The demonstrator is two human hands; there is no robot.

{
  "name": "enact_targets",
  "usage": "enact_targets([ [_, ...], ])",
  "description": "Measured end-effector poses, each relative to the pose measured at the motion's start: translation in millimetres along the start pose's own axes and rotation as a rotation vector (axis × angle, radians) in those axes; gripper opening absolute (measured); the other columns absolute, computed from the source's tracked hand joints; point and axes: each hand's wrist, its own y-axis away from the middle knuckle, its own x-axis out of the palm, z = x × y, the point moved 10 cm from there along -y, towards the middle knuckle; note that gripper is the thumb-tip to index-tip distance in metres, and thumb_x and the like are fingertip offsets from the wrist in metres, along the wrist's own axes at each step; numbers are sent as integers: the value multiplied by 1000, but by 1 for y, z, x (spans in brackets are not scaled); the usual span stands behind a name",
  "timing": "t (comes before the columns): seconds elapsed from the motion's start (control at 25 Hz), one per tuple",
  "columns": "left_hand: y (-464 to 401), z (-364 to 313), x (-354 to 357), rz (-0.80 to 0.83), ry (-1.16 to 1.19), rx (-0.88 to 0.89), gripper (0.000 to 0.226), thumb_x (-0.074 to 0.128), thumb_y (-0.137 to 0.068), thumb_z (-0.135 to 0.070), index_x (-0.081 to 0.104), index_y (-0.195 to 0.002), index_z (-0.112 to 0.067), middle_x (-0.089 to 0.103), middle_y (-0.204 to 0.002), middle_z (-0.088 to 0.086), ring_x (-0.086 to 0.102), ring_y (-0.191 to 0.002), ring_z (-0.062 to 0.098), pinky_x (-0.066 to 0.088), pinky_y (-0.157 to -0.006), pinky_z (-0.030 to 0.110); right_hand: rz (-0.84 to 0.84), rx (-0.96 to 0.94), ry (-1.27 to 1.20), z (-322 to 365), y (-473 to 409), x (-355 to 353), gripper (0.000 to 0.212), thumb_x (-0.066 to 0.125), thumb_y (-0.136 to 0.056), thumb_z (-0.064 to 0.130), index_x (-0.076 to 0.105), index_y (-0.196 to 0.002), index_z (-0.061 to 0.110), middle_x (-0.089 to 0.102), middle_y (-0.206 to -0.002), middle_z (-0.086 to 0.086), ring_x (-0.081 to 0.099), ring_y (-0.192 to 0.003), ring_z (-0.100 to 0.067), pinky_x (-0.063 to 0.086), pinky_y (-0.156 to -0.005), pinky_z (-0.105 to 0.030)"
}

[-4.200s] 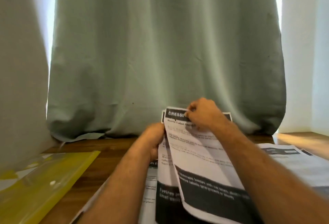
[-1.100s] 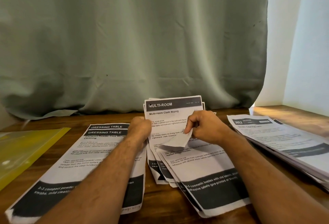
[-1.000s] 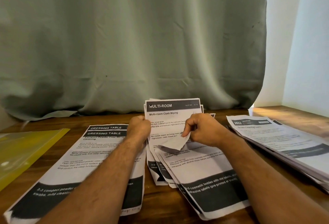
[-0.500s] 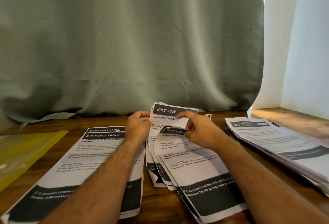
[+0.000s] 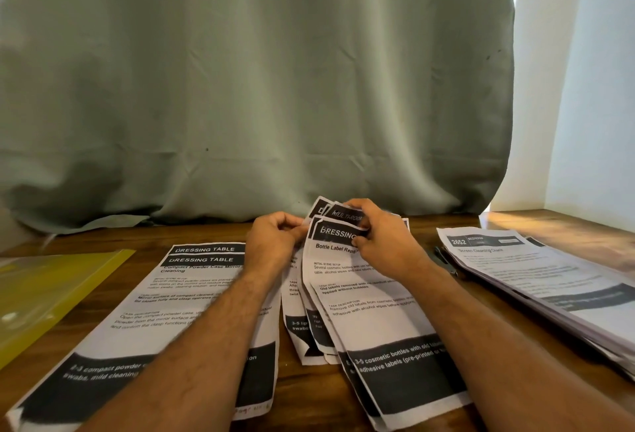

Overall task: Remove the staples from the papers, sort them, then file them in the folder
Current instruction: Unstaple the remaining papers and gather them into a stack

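A fanned bundle of printed sheets (image 5: 364, 304) lies in the middle of the wooden table; its top page is headed "DRESSING" with "Bottle Label". My left hand (image 5: 273, 242) pinches the bundle's upper left corner. My right hand (image 5: 385, 242) grips the top edges, holding a "MULTI-ROOM" sheet (image 5: 345, 215) bent back behind the top page. Two "DRESSING TABLE" sheets (image 5: 192, 297) lie flat to the left. A yellow plastic folder (image 5: 44, 290) rests at the far left. No staple can be made out.
A thick stack of papers (image 5: 536, 280) sits at the right, with a dark metal tool (image 5: 443, 260) beside its near-left edge. A grey-green curtain (image 5: 257, 88) hangs behind the table. A white wall stands at the right.
The "MULTI-ROOM" sheet that stood upright has been folded down behind the bundle. The "DRESSING" page now lies on top, and both hands have moved up to the bundle's top edge.
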Motion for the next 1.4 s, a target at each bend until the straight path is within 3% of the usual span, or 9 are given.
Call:
enact_targets([
  [0.12,-1,5,-2,-43,12,-28,13,66,-96,-28,64,-94,-15,77,-86,3,76,-81,22,62,-77,45,-33,-28,8,3,0,-3,59,65,-91,5,43,-139,31,64,-124,2,64,-110,-13,57,-93,-34],
  [0.28,0,6,-1,-24,54,-57,10,51,-104,-28,57,-104,-19,77,-91,4,76,-75,17,62,-68,37,-57,-40,15,2,-1,-4,45,64,-91,3,52,-127,28,64,-124,0,64,-109,-13,56,-94,-33],
  [0.36,1,4,7,54,65,-47,14,50,-105,-25,63,-106,-19,78,-92,3,77,-79,17,62,-74,40,-40,-49,12,2,0,-3,50,64,-91,4,49,-130,31,65,-123,2,64,-109,-12,56,-94,-33],
  [0.52,5,0,21,154,19,-24,10,61,-99,-19,70,-103,-19,79,-89,3,77,-80,21,63,-75,44,-12,-85,18,5,0,1,56,63,-92,6,45,-134,39,66,-117,3,66,-104,-11,60,-85,-31],
  [0.68,3,-4,25,161,-41,7,14,74,-88,-10,70,-99,-18,78,-90,2,76,-80,20,63,-77,46,11,-91,-19,4,-1,4,53,65,-91,4,49,-127,38,63,-110,11,65,-96,-6,57,-73,-16],
  [0.84,6,-4,26,174,-63,18,12,72,-91,-13,74,-99,-21,78,-86,2,76,-76,20,64,-72,43,22,-110,-5,6,-1,8,41,67,-90,8,59,-124,31,66,-114,10,64,-102,-7,58,-84,-24],
  [1.0,7,-21,10,46,66,89,8,64,-97,-16,69,-103,-15,77,-81,0,75,-69,15,60,-54,28,2,-98,107,2,-3,5,24,68,-90,12,71,-109,27,67,-108,11,61,-96,-5,53,-92,-25],
  [1.2,5,-41,-28,-157,226,175,6,59,-100,-26,64,-101,-23,77,-87,1,76,-76,18,63,-63,39,10,-30,150,-9,-2,2,22,66,-91,11,72,-107,24,68,-111,8,62,-101,-8,54,-95,-30],
  [1.4,8,-44,-35,-195,243,189,4,58,-100,-29,62,-101,-28,76,-89,-3,76,-78,16,63,-61,35,7,-9,171,-12,-5,3,23,65,-91,10,73,-108,23,69,-112,7,63,-101,-10,54,-95,-31],
])
